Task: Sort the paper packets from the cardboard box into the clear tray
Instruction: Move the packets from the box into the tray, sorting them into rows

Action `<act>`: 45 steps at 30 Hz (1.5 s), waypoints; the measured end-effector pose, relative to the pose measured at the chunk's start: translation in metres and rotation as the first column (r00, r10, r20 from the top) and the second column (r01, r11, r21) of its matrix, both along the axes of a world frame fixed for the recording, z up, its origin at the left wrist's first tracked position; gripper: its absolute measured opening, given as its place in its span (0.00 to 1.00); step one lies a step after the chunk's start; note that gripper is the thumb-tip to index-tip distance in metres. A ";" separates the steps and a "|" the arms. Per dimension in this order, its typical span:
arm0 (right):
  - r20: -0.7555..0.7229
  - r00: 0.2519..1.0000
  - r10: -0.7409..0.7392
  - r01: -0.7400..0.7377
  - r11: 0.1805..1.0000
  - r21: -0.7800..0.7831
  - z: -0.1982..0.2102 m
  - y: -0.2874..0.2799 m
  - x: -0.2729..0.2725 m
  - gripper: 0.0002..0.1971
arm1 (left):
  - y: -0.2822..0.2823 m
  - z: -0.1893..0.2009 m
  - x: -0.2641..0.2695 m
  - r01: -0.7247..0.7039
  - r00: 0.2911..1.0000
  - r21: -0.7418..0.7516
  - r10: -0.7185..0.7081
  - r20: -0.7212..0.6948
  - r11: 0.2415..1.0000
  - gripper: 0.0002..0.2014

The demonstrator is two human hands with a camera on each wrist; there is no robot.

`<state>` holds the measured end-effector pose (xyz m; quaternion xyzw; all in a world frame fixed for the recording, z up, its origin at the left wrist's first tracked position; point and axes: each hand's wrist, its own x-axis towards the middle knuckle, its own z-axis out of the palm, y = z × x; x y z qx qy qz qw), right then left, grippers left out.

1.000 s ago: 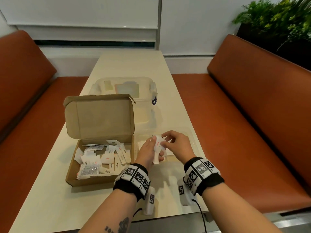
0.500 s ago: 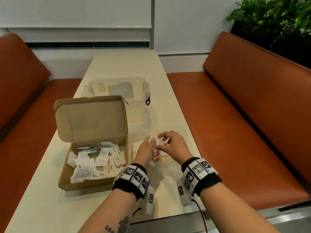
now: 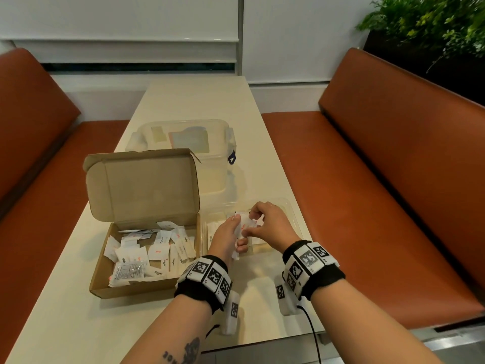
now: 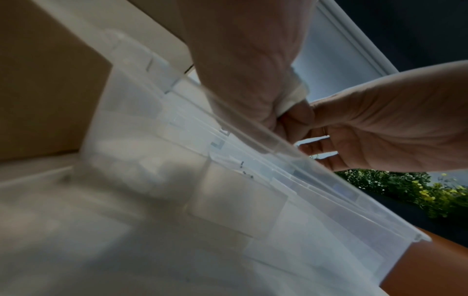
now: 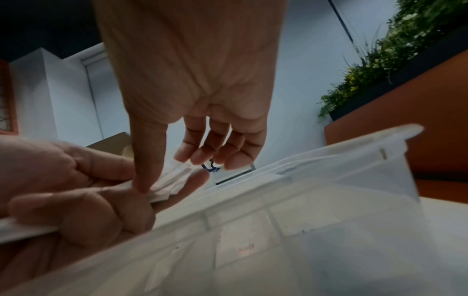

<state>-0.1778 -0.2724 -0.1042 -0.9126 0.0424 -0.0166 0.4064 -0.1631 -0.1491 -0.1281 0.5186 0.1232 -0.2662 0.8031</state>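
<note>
Head view: left hand grips thin white paper packets over the clear plastic tray; right hand pinches one, now lower than before, beside the open brown cardboard box.

Both forearms reach forward side by side, each wrist wrapped in a black band set with square black-and-white markers. The left hand is turned edge-on, thumb side up, its fingers curled inward toward the palm and closed on white paper. The right hand arches beside it, knuckles up, its thumb pressed down against the left hand's fingers while its other fingers hang bent just beyond. The two hands touch at the fingertips. A dark tattoo shows on the left forearm, near the elbow. A thin black cable trails from the right wrist.
</note>
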 end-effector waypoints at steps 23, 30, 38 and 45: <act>-0.106 0.969 -0.224 0.248 0.880 0.405 -0.008 -0.008 -0.005 0.09 | 0.009 0.001 0.006 0.006 0.987 0.103 -0.023 0.161 0.995 0.11; -0.080 0.985 -0.154 0.171 0.935 0.311 -0.005 -0.010 -0.002 0.02 | 0.013 -0.003 0.005 0.016 0.968 0.185 -0.061 0.243 0.983 0.11; -0.157 0.961 -0.226 0.211 0.971 -0.108 -0.013 -0.026 -0.001 0.03 | 0.020 -0.009 0.011 -0.122 0.979 -0.007 0.122 0.164 0.992 0.07; -0.160 0.969 -0.190 0.127 0.932 -0.340 -0.028 -0.017 0.006 0.04 | 0.021 -0.010 0.012 -0.117 0.985 -0.052 0.123 0.124 0.992 0.09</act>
